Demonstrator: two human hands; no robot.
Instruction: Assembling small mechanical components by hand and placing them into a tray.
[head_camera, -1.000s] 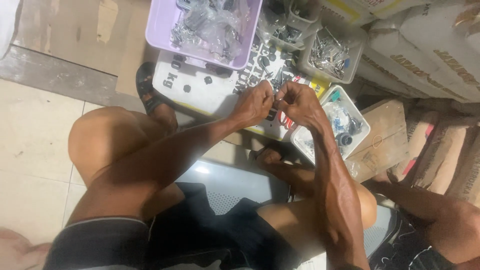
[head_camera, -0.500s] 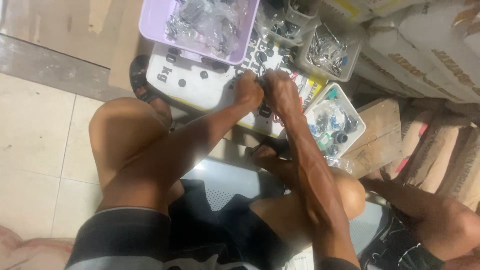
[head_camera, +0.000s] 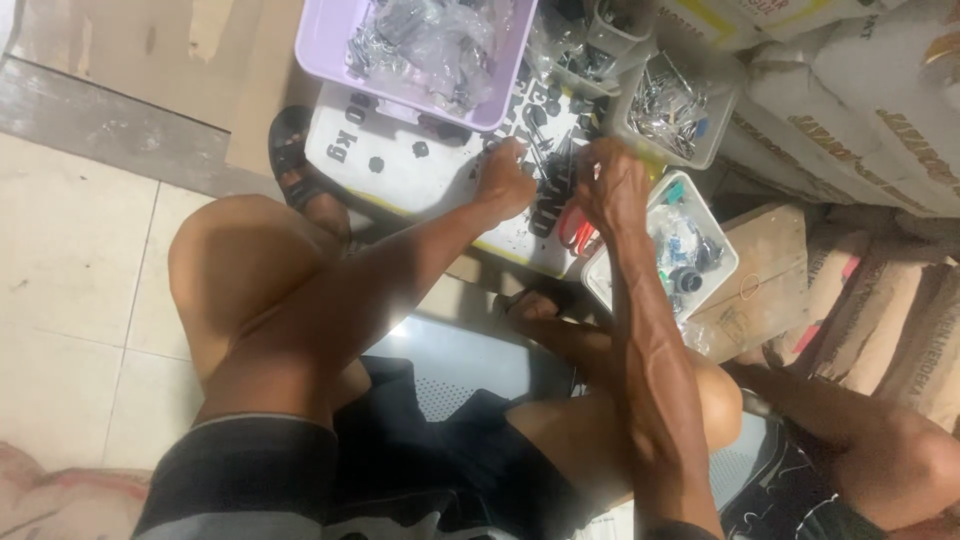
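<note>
both hands work close together over a white printed sack (head_camera: 420, 165) laid flat on the floor. the left hand (head_camera: 505, 183) is curled into a loose fist, fingers drawn together, knuckles up, resting on or just above the sack; what it grips, if anything, is hidden under the fingers. the right hand (head_camera: 612, 185) sits just beside it, fingers bent and bunched downward at a cluster of small dark parts (head_camera: 552, 180) lying between the two hands; whether the fingertips are clamped on one of them cannot be told. a few loose black parts (head_camera: 397, 157) lie apart on the sack to the left of the hands.

a red-handled tool (head_camera: 574, 228) lies on the sack just under the right wrist. a lilac plastic tub (head_camera: 330, 55) holding clear bags of metal pieces stands at the far edge of the sack, above the left hand. a clear container (head_camera: 712, 135) of shiny metal hardware stands above the right hand, and a white tray (head_camera: 725, 262) with mixed small items, some blue and black, sits just right of the right forearm.

a sandalled foot (head_camera: 300, 170) rests at the left edge of the sack. stacked filled sacks (head_camera: 860, 110) line the right side. another person's leg (head_camera: 880, 440) shows at lower right, well apart from the hands.
</note>
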